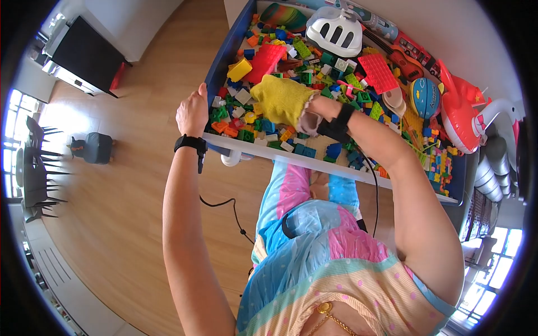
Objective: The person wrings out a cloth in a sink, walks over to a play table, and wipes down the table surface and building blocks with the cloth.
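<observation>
My left hand [192,112] is closed on the left rim of a raised play table [219,67], near its front corner. My right hand is inside a fuzzy yellow-green mitt [283,101], whose cuff ends at the wrist; the fingers are hidden. The mitt rests over a layer of mixed toy building bricks [316,75], left of the middle of the table. Just beyond it lie a red piece [265,64] and a yellow block [240,69]. A red studded plate [378,73] lies to the right of the mitt.
A white helmet-like toy [334,32], a small guitar [407,63], a blue ball [425,97] and a red inflatable [460,115] crowd the back and right. A black cable [232,210] hangs below the table. A dark stool [97,148] stands on the wooden floor at left.
</observation>
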Available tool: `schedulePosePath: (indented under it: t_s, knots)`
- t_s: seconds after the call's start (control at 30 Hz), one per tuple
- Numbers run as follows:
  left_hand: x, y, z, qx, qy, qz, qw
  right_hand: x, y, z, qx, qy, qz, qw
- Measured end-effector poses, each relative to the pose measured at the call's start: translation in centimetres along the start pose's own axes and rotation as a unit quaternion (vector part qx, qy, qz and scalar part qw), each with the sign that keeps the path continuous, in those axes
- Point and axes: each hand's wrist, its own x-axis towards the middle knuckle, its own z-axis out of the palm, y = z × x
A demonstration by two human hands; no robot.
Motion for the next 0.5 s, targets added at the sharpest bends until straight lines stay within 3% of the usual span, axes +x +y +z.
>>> schedulePosePath:
  t_s: [0.17,0.27,0.33,0.4,0.47,0.5]
  knots:
    - [0.2,-0.2,0.2,0.0,-0.011,0.0,1.0,0.7,1.7,-4.7,0.144,0.038,0.071,0.986]
    - [0.2,-0.2,0.2,-0.003,-0.009,-0.001,1.0,3.9,6.0,-8.1,0.129,0.096,0.1,0.982]
    - [0.0,-0.3,0.1,0.0,-0.008,0.0,1.0,6.5,10.6,-8.9,0.046,0.117,0.071,0.99]
    - [0.1,-0.2,0.1,0.003,-0.006,-0.001,1.0,10.1,12.4,-8.1,-0.13,0.083,0.058,0.986]
    - [0.1,-0.2,0.2,-0.006,-0.001,-0.001,1.0,13.9,10.2,-7.4,-0.368,-0.046,0.144,0.917]
    - [0.0,-0.2,0.1,-0.006,0.001,-0.002,1.0,14.9,11.2,-6.0,-0.401,-0.082,0.141,0.901]
